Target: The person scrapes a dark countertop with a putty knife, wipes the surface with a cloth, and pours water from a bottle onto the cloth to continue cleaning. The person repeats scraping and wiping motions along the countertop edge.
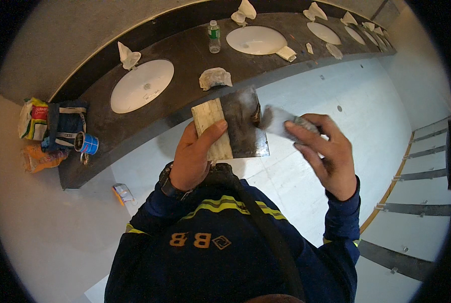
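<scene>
My left hand grips a wide steel scraper by its pale, worn wooden back, thumb on top. The dark blade is smeared and points right. My right hand is closed on a grey-white rag, its left end smudged dark and blurred. The rag is close to the blade's right edge; I cannot tell if they touch. Beyond the scraper, a crumpled, dirty whitish wad lies on the dark counter.
The counter curves away to the right with several white basins and loose white wrappings. A plastic bottle stands between two basins. At the left end are a blue can, a dark bag and an orange sack.
</scene>
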The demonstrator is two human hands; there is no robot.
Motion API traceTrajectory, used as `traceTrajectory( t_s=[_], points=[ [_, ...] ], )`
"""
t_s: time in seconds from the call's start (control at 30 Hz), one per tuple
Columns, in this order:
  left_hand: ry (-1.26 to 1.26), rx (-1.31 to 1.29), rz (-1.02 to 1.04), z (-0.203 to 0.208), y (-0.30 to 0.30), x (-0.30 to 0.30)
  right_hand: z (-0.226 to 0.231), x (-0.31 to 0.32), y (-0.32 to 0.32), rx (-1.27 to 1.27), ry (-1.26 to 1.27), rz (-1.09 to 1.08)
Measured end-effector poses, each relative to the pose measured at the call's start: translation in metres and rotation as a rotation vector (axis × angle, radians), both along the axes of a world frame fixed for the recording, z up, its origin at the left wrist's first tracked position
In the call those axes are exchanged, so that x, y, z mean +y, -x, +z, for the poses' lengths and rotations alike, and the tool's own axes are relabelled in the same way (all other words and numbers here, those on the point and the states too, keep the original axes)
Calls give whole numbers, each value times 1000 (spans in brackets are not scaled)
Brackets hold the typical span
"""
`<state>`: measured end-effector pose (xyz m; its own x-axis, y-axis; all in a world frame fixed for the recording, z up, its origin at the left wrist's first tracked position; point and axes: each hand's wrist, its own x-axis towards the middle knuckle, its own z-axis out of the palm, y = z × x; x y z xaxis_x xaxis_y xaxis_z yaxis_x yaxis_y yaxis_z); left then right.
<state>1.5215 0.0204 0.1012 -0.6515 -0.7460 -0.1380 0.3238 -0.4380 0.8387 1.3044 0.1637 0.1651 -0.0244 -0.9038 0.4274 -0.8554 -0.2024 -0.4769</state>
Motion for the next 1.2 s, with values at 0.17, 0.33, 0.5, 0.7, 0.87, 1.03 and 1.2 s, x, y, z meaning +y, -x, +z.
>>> traceTrajectory(
  t_s=[0.17,0.33,0.5,0.7,0.87,1.03,1.2],
  points=[
    [75,-59,14,-2,2,0,15,-4,-3,222,-45,-57],
    [158,-127,-2,-7,0,-5,12,-13,-6,243,-75,-24],
    [128,-141,25,-3,-3,-7,7,-17,-10,24,-121,12],
    [166,22,-56,-9,-3,-13,-48,-32,-1,-427,5,108],
    [-139,101,-153,8,-3,-24,-71,-43,-16,-701,61,84],
    [-140,28,-141,7,-14,-39,-60,-46,-1,-330,-72,-20],
    [-117,-46,-150,3,-28,-66,-12,-58,-5,-136,-22,-26]
  ],
)
